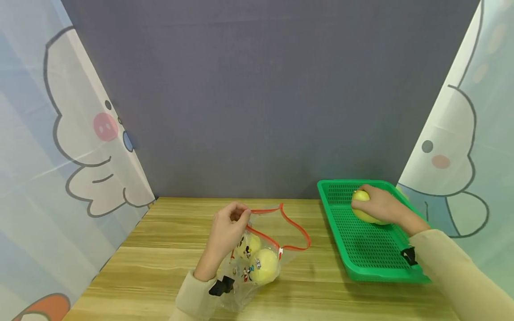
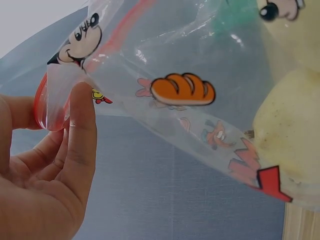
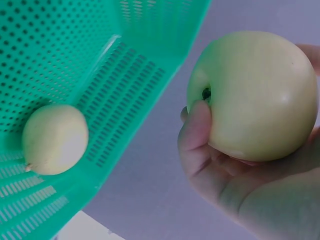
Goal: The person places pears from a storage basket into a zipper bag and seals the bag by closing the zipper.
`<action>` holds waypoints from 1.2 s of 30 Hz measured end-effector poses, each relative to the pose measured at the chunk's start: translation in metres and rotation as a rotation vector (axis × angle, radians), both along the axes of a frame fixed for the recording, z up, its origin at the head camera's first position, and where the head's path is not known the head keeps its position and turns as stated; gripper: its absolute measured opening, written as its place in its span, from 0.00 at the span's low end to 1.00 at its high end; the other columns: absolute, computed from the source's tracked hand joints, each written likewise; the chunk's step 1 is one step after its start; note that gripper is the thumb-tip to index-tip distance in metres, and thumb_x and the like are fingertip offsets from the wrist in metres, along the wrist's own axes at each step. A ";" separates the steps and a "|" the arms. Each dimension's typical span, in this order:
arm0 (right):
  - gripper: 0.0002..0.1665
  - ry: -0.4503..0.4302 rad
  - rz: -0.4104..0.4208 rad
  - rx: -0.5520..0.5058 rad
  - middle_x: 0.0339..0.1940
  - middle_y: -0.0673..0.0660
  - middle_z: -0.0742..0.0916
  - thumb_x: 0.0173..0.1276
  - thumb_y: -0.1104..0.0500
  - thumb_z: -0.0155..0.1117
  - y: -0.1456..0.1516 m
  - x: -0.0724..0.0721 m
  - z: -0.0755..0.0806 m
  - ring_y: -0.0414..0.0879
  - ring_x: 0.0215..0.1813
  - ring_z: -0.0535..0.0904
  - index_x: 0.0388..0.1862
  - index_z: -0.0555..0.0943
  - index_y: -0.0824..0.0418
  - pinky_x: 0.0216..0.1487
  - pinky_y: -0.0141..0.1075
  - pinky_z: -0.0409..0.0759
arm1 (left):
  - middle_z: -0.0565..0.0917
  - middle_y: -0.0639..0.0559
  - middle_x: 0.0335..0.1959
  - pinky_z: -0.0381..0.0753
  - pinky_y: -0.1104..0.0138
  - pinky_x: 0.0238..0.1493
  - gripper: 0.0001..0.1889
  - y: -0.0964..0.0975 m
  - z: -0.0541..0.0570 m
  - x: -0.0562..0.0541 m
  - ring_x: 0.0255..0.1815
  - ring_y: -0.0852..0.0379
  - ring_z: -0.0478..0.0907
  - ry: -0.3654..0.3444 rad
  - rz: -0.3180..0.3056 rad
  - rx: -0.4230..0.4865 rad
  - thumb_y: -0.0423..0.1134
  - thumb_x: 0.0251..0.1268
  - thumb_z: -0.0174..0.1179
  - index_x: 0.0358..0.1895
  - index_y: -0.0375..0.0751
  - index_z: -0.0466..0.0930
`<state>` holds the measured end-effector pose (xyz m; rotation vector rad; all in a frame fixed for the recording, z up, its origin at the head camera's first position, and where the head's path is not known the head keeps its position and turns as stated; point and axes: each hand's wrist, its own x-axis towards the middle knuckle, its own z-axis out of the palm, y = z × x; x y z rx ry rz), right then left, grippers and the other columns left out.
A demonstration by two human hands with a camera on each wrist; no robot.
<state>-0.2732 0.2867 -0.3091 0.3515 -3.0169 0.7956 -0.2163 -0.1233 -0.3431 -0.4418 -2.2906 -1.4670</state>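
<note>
A clear zip bag (image 1: pixel 257 249) with cartoon prints and a red seal lies on the wooden table, holding two yellow-green fruits (image 1: pixel 263 266). My left hand (image 1: pixel 229 225) pinches the bag's red rim (image 2: pixel 45 107) between thumb and fingers, holding the mouth open. My right hand (image 1: pixel 381 207) grips a yellow-green apple (image 3: pixel 255 95) just above the green perforated basket (image 1: pixel 363 263). A smaller pale fruit (image 3: pixel 55 139) lies in the basket's corner in the right wrist view. The bagged fruit (image 2: pixel 290 150) shows through the plastic in the left wrist view.
A grey back wall and cartoon-printed curtains at left and right enclose the wooden table (image 1: pixel 160 249). The basket stands at the table's right side, the bag near the middle.
</note>
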 end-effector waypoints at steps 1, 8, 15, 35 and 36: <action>0.33 0.005 0.000 -0.002 0.31 0.55 0.80 0.68 0.49 0.57 -0.002 0.001 0.002 0.48 0.28 0.74 0.63 0.71 0.70 0.28 0.40 0.72 | 0.83 0.53 0.30 0.77 0.65 0.33 0.03 0.000 0.000 0.000 0.28 0.58 0.78 -0.001 -0.001 0.000 0.36 0.73 0.63 0.41 0.41 0.84; 0.35 0.024 0.018 -0.040 0.33 0.55 0.81 0.68 0.49 0.58 -0.020 0.013 0.013 0.48 0.29 0.74 0.67 0.70 0.69 0.29 0.40 0.73 | 0.84 0.48 0.32 0.77 0.64 0.34 0.04 0.000 0.000 -0.001 0.29 0.57 0.78 -0.015 -0.003 0.001 0.37 0.73 0.63 0.42 0.40 0.84; 0.33 0.070 0.027 -0.072 0.37 0.57 0.82 0.70 0.48 0.60 -0.035 0.024 0.021 0.48 0.31 0.76 0.66 0.71 0.67 0.28 0.41 0.75 | 0.84 0.46 0.32 0.77 0.64 0.34 0.05 0.000 0.001 -0.001 0.30 0.57 0.78 -0.013 -0.005 0.001 0.36 0.73 0.63 0.43 0.37 0.84; 0.28 0.120 0.083 -0.201 0.48 0.59 0.82 0.71 0.48 0.64 -0.078 0.056 0.034 0.50 0.38 0.77 0.65 0.74 0.57 0.31 0.42 0.77 | 0.83 0.54 0.31 0.79 0.64 0.33 0.03 -0.003 0.002 0.000 0.31 0.57 0.79 -0.012 0.011 -0.009 0.37 0.73 0.63 0.42 0.42 0.85; 0.28 0.119 0.085 -0.206 0.48 0.59 0.82 0.71 0.48 0.64 -0.080 0.056 0.033 0.50 0.38 0.77 0.65 0.74 0.57 0.31 0.42 0.77 | 0.83 0.54 0.31 0.79 0.64 0.33 0.03 -0.003 0.003 0.001 0.30 0.57 0.79 -0.011 0.012 -0.011 0.37 0.73 0.63 0.42 0.42 0.85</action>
